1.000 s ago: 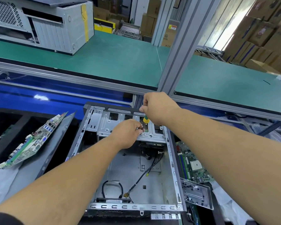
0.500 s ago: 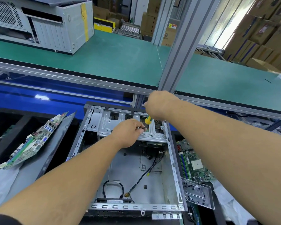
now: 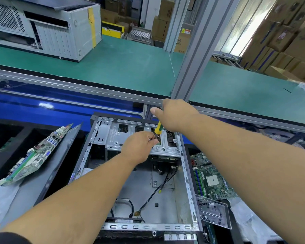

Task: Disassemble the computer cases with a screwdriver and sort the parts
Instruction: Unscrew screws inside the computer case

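Open computer case [image 3: 143,182] at lower centre of the frame, drive cage [image 3: 139,138] at its far end. Right hand [image 3: 176,115] wrapped around yellow-green screwdriver [image 3: 158,129], tip angled down onto the cage. Left hand [image 3: 139,147] pinching at the shaft by the tip. Motherboards at left [image 3: 33,155] and right [image 3: 211,178]; second case [image 3: 48,27] upper left.

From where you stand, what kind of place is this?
Probably an electronics dismantling line in a warehouse: an opened grey metal computer case, loose green circuit boards, a long green-matted workbench, and stacked brown cardboard boxes.
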Demonstrator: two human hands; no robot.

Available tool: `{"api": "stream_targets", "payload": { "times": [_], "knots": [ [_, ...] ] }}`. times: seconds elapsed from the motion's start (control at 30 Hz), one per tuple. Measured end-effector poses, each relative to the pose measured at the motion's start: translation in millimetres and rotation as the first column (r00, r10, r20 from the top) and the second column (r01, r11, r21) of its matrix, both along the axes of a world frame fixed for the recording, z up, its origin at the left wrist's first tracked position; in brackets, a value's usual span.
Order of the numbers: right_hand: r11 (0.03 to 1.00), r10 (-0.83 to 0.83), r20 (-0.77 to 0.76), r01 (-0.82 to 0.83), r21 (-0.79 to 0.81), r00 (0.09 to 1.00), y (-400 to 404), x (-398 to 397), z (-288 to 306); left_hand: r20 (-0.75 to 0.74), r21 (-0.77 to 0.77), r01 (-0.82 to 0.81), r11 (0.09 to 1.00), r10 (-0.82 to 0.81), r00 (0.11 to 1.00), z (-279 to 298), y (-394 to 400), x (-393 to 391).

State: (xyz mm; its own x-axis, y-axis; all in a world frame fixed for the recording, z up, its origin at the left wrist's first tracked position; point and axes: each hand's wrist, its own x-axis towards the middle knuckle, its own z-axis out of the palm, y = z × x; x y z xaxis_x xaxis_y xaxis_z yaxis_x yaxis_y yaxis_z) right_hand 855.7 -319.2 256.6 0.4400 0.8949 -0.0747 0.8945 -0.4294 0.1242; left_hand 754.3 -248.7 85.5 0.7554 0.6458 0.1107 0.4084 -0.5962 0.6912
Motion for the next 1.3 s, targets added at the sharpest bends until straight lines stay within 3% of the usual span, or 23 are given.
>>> {"api": "stream_targets", "payload": {
  "times": [0.07, 0.2, 0.4, 0.6, 0.7, 0.77, 0.83, 0.93, 1.03, 1.1, 1.17, 1.23, 1.3],
  "knots": [
    [0.997, 0.054, 0.059, -0.050, -0.066, 0.997, 3, -3, 0, 0.003, 0.018, -0.017, 1.000, 0.017, 1.000, -2, 0, 0],
    [0.976, 0.136, -0.303, -0.181, -0.124, 0.943, 5, -3, 16, 0.013, 0.082, -0.039, 0.996, 0.038, 0.999, -6, 2, 0],
    [0.985, 0.126, -0.437, -0.166, -0.055, 0.891, 2, -13, 14, -0.028, 0.102, 0.030, 0.994, -0.027, 0.999, -11, 4, 2],
    [0.997, 0.063, -0.121, -0.068, -0.038, 0.991, 8, -22, 0, -0.073, 0.149, -0.073, 0.986, 0.085, 0.994, -15, 4, 12],
    [0.979, 0.147, 0.151, -0.122, -0.165, 0.977, 6, -21, 3, -0.059, 0.142, -0.089, 0.986, 0.099, 0.993, -14, 2, 13],
    [0.964, 0.189, 0.224, -0.137, -0.229, 0.956, 4, -18, 5, -0.050, 0.129, -0.078, 0.989, 0.085, 0.995, -13, 2, 11],
    [0.961, 0.208, 0.109, -0.182, -0.209, 0.972, 4, -10, 5, -0.043, 0.100, -0.020, 0.995, 0.024, 0.999, -12, 4, 8],
    [0.987, 0.120, -0.303, -0.146, -0.065, 0.945, 1, 1, 13, -0.045, 0.040, 0.040, 0.998, -0.038, 0.998, -10, 8, 2],
    [0.993, 0.070, -0.396, -0.104, -0.064, 0.916, 1, -2, 15, -0.061, 0.079, -0.009, 0.997, 0.014, 0.998, -9, 5, 5],
    [0.999, -0.001, -0.316, -0.013, -0.043, 0.949, 3, -10, 10, -0.076, 0.119, -0.041, 0.992, 0.050, 0.996, -9, 4, 8],
    [0.997, -0.077, -0.092, 0.075, -0.025, 0.993, 6, -17, 5, -0.082, 0.135, -0.056, 0.989, 0.068, 0.994, -8, 3, 9],
    [0.998, -0.014, 0.128, 0.021, -0.056, 0.992, 8, -22, 2, -0.090, 0.135, -0.065, 0.989, 0.077, 0.993, -8, 2, 9],
    [0.986, 0.128, 0.177, -0.106, -0.127, 0.976, 9, -24, 1, -0.094, 0.136, -0.066, 0.989, 0.079, 0.992, -7, 0, 8]
  ]
}}
